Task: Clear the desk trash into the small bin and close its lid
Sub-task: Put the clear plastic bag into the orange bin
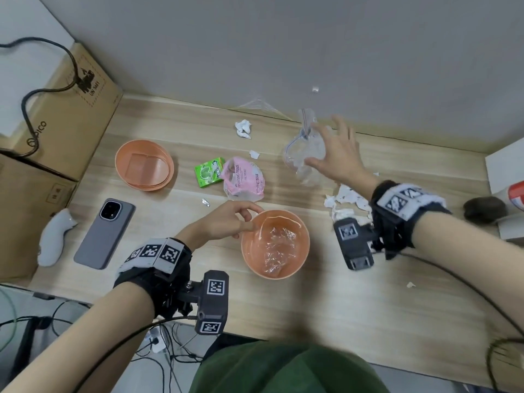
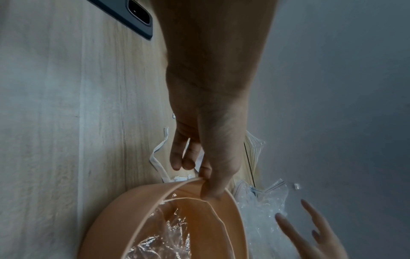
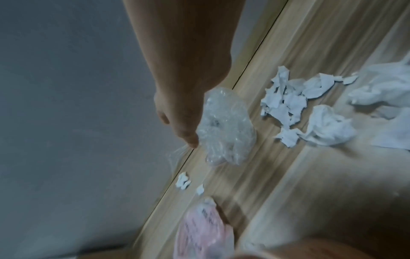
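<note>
— At the bin's near rim, what are the fingers doing?

— The left hand [image 1: 224, 222] pinches the rim of the small orange bin [image 1: 295, 268], thumb inside, forefinger outside. Clear crumpled plastic [image 1: 276, 249] already lies in it.

— And the other hand?

— The right hand [image 1: 338, 154] is spread wide over a clear zip bag [image 1: 304, 150] near the wall, fingers splayed, thumb against the plastic. Whether it truly grips, I cannot tell.

— Where's the lid?

— The orange lid [image 1: 144, 165] lies upturned on the desk [image 1: 312, 307], well left of the bin.

— Any writing?

— The pink wrapper [image 1: 245, 178] reads "PRINTING TISSUE". The green packet [image 1: 209, 172] beside it has print too small to read. The cardboard box [image 1: 62, 109] at far left shows "PICO" and "UN 3481".

— Other trash?

— A tissue wad [image 1: 243, 128] toward the wall, torn paper scraps [image 1: 347, 204] beside the right wrist, a foil bit [image 1: 205, 202] near the left fingers. A grey phone [image 1: 105, 234] lies left of the bin.
</note>
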